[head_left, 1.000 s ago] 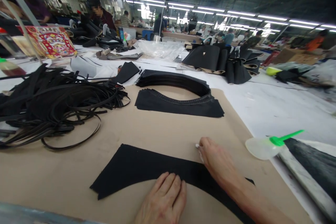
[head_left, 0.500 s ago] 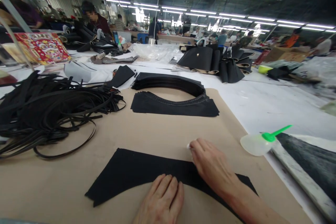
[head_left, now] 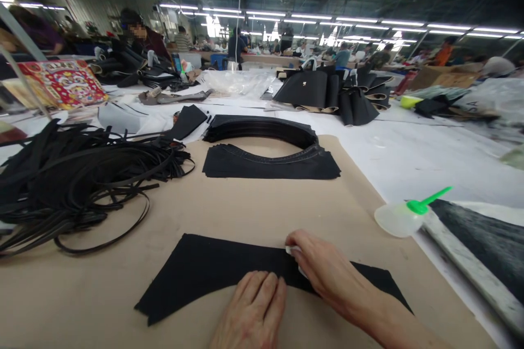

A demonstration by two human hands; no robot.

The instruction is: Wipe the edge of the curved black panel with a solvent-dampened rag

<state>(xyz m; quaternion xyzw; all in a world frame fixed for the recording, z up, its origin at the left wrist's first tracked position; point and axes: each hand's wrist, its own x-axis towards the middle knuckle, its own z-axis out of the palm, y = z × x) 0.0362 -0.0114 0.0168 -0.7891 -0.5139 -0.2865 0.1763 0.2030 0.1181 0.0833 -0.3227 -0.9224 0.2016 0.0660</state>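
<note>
A black curved cut piece (head_left: 213,267) lies flat on the brown paper sheet (head_left: 254,207) in front of me. My left hand (head_left: 256,311) rests flat on its lower curved edge, fingers stretched out together. My right hand (head_left: 323,270) lies on the piece's upper edge, fingers closed round a small white object (head_left: 292,250) that I cannot name. Farther back sits a stack of similar black curved pieces (head_left: 270,161).
A tangled heap of black straps (head_left: 77,174) fills the left side. A squeeze bottle with a green nozzle (head_left: 405,215) lies at the right beside a white and black board (head_left: 475,262). Black bags (head_left: 323,90) and other workers are beyond.
My right hand has slid left and toward me along the piece's upper edge with the white object. The left hand has stayed on the lower edge. The camera has shifted slightly.
</note>
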